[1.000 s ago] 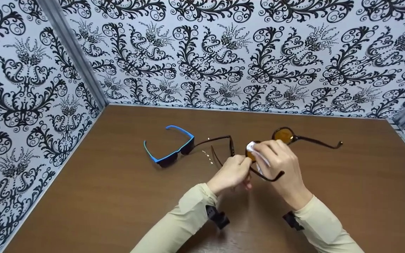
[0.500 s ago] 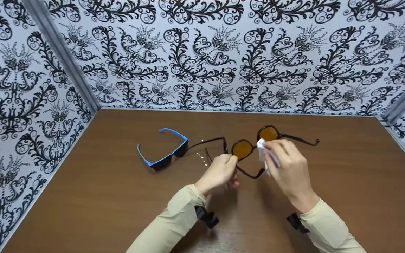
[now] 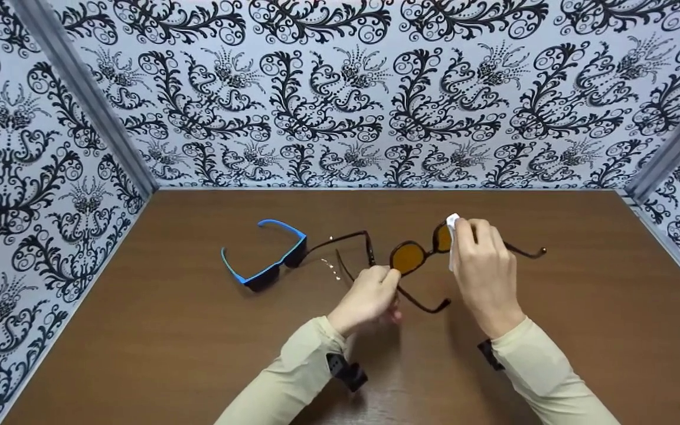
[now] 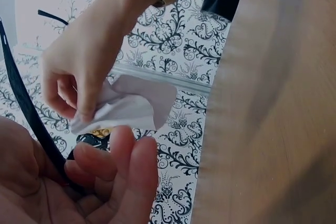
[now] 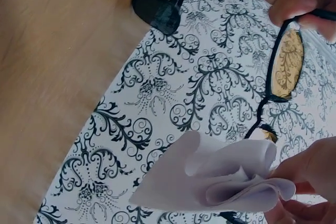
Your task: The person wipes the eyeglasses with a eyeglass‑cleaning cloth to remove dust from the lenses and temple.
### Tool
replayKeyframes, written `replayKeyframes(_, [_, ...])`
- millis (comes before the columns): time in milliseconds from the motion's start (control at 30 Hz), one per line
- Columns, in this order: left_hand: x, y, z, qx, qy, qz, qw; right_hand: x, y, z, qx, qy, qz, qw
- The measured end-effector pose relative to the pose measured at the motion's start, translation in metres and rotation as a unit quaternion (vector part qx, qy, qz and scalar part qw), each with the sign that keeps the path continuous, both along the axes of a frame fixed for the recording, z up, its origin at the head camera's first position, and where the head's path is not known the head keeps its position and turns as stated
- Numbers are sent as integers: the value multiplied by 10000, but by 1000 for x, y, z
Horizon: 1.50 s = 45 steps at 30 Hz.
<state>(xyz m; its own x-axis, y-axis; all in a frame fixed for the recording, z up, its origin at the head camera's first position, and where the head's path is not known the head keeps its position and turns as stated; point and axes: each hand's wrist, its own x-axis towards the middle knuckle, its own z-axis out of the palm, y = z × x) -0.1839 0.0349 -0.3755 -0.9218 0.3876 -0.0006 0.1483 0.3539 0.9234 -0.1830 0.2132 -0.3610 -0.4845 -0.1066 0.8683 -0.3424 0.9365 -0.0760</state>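
A pair of dark-framed sunglasses with amber lenses (image 3: 408, 258) is held above the table. My left hand (image 3: 366, 300) pinches it at the left end of the frame, by the hinge, and one temple arm juts toward me. In my right hand (image 3: 486, 274) is a folded white cloth (image 5: 210, 177), pinched between thumb and fingers. The cloth (image 3: 453, 230) lies over the right lens, covering part of it, while the left lens shows in full. In the left wrist view, the cloth (image 4: 134, 103) hangs loose below the right hand's fingers.
Blue-framed sunglasses (image 3: 266, 278) with dark lenses lie on the brown table (image 3: 157, 307) to the left. Another dark-framed pair of glasses (image 3: 369, 248) lies beside them, partly hidden behind my left hand. Patterned wall panels (image 3: 340, 94) bound the table at the back and sides.
The right hand has moved the cloth from the left lens across to the right lens, baring the left one. The left hand keeps its grip. The head view has shifted slightly.
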Motion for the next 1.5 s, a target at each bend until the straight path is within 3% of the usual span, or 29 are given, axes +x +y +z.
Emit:
replayKeyframes(233, [0,1,1,-24,159,89,9998,0,6,0,-67,-532,627,9966])
replayKeyframes(333, [-1,1,0,-23,199,123,9997,4,9,0,65,-812,636,9946])
replayKeyframes(467, [-1,3,0,-248,340,33,9991,10,10,-2,242,-870,96,9959])
replayKeyframes(567, [0,6,0,-497,442,-120,9977,11,7,-2,268,-731,-510,9957])
replayKeyframes(667, [1,8,-1,-678,476,-203,9964,8,6,-2,247,-538,-783,9952])
replayKeyframes(733, [1,9,0,-698,487,-201,9962,6,6,-1,232,-392,-682,9966])
replayKeyframes(833, [1,9,0,-634,490,-152,9967,4,8,1,246,-345,-196,9989])
replayKeyframes(1000, [0,8,1,-444,482,11,9978,9,12,3,271,-834,459,9951])
replayKeyframes(1133, [0,7,2,-494,553,44,9972,11,12,2,216,-940,164,9952])
replayKeyframes(1300, [1,7,3,-801,812,-175,9933,9,8,2,-16,-487,-524,9974])
replayKeyframes(1400, [1,9,2,-913,955,-204,9910,6,7,3,-133,-409,-359,9984])
replayKeyframes(1500, [1,9,0,-874,1021,-108,9909,5,9,2,-250,-623,161,9976])
